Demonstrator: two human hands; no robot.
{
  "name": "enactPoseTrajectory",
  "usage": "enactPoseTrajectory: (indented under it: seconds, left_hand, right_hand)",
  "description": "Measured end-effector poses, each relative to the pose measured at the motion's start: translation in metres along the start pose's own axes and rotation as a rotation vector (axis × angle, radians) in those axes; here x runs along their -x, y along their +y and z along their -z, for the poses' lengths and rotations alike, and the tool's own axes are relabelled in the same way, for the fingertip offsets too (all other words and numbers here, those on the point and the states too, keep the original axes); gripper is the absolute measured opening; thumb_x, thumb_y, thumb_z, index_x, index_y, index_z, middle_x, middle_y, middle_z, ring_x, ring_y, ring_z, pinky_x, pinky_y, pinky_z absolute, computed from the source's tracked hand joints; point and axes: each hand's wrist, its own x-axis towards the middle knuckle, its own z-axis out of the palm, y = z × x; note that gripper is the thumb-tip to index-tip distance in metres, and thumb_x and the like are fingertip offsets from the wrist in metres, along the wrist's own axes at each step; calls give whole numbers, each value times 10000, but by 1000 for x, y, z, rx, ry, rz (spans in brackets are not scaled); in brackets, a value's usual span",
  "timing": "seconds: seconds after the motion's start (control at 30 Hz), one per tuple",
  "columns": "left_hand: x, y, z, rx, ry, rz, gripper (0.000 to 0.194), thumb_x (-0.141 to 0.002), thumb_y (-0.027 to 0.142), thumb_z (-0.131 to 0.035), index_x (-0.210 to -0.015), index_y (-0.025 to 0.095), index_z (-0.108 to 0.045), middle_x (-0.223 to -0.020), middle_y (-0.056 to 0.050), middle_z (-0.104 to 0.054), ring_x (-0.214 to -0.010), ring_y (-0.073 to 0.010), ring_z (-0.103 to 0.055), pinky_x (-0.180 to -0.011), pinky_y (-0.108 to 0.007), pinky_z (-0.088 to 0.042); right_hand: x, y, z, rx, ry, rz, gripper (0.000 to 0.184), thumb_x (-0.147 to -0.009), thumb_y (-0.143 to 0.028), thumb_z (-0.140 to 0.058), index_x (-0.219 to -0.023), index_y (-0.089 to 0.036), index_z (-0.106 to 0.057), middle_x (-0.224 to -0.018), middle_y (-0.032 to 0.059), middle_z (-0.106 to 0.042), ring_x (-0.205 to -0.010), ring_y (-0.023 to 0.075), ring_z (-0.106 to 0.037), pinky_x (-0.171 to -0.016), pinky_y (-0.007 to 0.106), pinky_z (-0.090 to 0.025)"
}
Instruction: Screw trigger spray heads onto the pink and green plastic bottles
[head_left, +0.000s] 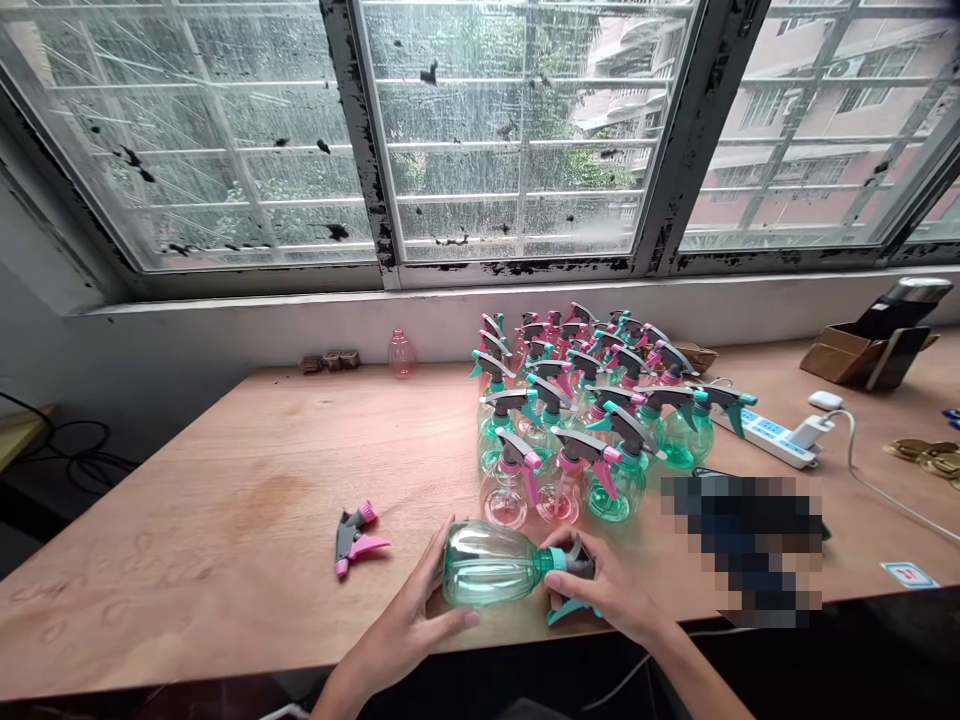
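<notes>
A clear green spray bottle lies on its side in the air over the table's front edge, its neck pointing right. My left hand cups the bottle's rounded base, thumb below and fingers behind. At the neck, my right hand grips the grey and teal trigger sprayer, whose teal trigger points down. Part of the sprayer is hidden by my right fingers. To the left of my left hand, a loose grey and pink trigger sprayer rests on the wooden table.
Several pink and green spray bottles stand grouped behind my hands. A lone pink bottle without a sprayer stands near the wall. A power strip, a white cable and a cardboard box are on the right.
</notes>
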Motion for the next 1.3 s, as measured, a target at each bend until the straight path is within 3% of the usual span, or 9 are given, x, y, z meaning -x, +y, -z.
enactPoseTrajectory:
  seconds: [0.2, 0.47, 0.7, 0.9, 1.07, 1.23, 1.3]
  left_hand:
    - [0, 2, -2, 5, -6, -33, 1048, -918, 343, -772, -1680, 395, -54, -1798, 17, -44, -1653, -290, -29, -1337, -462, -124]
    - [-2, -2, 1, -7, -4, 12, 1095, -893, 378, -804, -1686, 353, -49, -1791, -56, -114, -1636, -309, -166, -1334, -498, -132]
    - [1, -2, 1, -41, -9, -36, 960, -975, 386, -705, -1674, 421, -47, -1797, 62, -7, -1653, -267, -67, -1340, -423, -104]
    - [2, 0, 0, -37, -15, 19, 1092, -914, 391, -783, -1678, 386, -3, -1797, -12, -73, -1644, -298, -132, -1338, -489, -111]
    - [1, -3, 2, -40, -18, 19, 1055, -920, 382, -774, -1677, 407, -39, -1799, -8, -44, -1642, -317, -130, -1331, -513, -145]
    - [1, -6, 3, -71, -5, -25, 955, -966, 335, -716, -1664, 462, -77, -1796, 68, -4, -1654, -274, -37, -1337, -489, -22]
    - [1, -5, 2, -68, -7, -19, 1002, -945, 329, -744, -1665, 457, -59, -1797, 57, -19, -1652, -276, -69, -1339, -490, -51]
  right_hand:
    - [1, -1, 0, -1, 2, -8, 381, -830, -469, -860, -967, -198, -629, -683, -40, -680, -604, 152, -687, -635, 314, -600]
    - [1, -4, -1, -4, -5, -25, 374, -824, -443, -873, -976, -198, -635, -691, -45, -679, -623, 148, -683, -649, 307, -600]
    - [2, -2, 1, -9, -1, -38, 373, -824, -448, -868, -979, -204, -632, -693, -44, -683, -621, 151, -686, -651, 314, -604]
    - [2, -3, 1, -1, 0, -44, 364, -817, -417, -875, -992, -205, -637, -704, -44, -690, -619, 152, -686, -642, 312, -602]
    - [2, -3, 2, 6, 1, -44, 344, -830, -406, -864, -994, -206, -636, -701, -42, -697, -628, 155, -686, -653, 311, -597]
    - [2, -2, 3, 5, -9, -47, 346, -829, -403, -867, -989, -200, -637, -684, -40, -698, -628, 158, -690, -661, 314, -594]
    - [2, -2, 3, 2, -11, -48, 346, -830, -405, -868, -991, -201, -639, -690, -44, -690, -628, 156, -692, -658, 312, -595]
